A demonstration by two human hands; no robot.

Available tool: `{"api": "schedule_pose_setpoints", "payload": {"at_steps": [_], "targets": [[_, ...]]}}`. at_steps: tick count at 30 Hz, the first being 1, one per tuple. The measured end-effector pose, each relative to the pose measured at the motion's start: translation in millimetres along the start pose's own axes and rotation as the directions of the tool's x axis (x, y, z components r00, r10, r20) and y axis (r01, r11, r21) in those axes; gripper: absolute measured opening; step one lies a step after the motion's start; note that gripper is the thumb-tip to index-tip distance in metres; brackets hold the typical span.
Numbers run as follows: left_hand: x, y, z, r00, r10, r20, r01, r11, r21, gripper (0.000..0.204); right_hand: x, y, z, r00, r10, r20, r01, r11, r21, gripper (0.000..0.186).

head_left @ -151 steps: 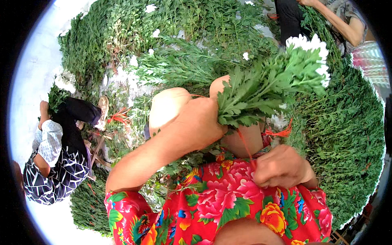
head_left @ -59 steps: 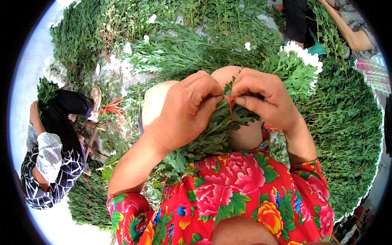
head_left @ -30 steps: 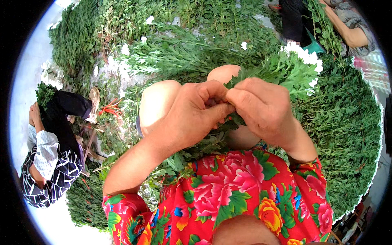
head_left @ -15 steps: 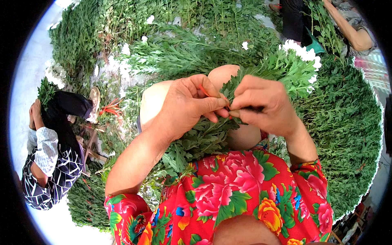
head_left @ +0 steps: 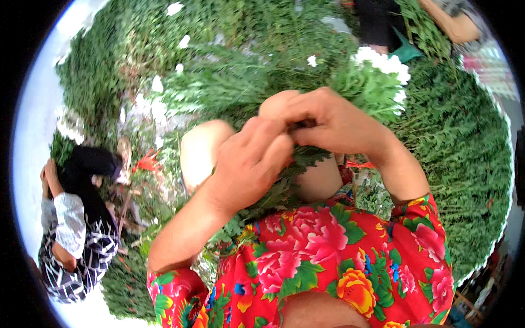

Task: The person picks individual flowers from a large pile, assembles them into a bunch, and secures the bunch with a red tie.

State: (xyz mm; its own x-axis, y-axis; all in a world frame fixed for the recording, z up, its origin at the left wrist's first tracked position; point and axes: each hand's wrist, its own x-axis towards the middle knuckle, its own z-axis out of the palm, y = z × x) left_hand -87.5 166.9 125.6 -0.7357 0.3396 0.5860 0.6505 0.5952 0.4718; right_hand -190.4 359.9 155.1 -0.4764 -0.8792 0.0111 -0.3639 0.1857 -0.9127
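Note:
Across my lap lies a bunch of leafy green stems (head_left: 268,191) with jagged leaves, like chrysanthemum. My left hand (head_left: 249,158) is closed on it with fingers curled, its back toward me. Just beyond and to the right, my right hand (head_left: 333,120) is closed with fingers bent against the same bunch. The two hands touch or nearly touch, and blur and knuckles hide the fingertips and any tie between them. White flower heads (head_left: 383,63) show beyond my right hand; whether they belong to this bunch is hidden.
Leafy stems (head_left: 459,164) are heaped at right, with more stems (head_left: 219,82) ahead. Red strips (head_left: 147,160) lie near a co-worker's foot; others (head_left: 360,164) are beside my right thigh. At left a seated co-worker (head_left: 79,235) holds greenery; another person's arm (head_left: 454,27) shows far right.
Half a second ago my fingertips pinched a thin red tie on the bunch. Now both hands are curled in closer around it, and the tie is out of sight. The view has shifted slightly.

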Motion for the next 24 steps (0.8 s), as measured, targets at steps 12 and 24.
{"api": "schedule_pose_setpoints", "payload": {"at_steps": [12,24], "targets": [[-2.4,17.3,-11.0,0.948,-0.221,0.227,0.149,0.943,0.297,0.012,-10.8,24.3,29.8,0.960,-0.095,-0.263,0.017,0.958,-0.286,0.010],[1.3,49.6,-36.2,0.877,-0.276,0.394,0.246,0.961,0.126,0.083,-32.6,17.9,40.4,0.846,-0.197,-0.495,0.087,0.968,-0.235,0.014]]}}
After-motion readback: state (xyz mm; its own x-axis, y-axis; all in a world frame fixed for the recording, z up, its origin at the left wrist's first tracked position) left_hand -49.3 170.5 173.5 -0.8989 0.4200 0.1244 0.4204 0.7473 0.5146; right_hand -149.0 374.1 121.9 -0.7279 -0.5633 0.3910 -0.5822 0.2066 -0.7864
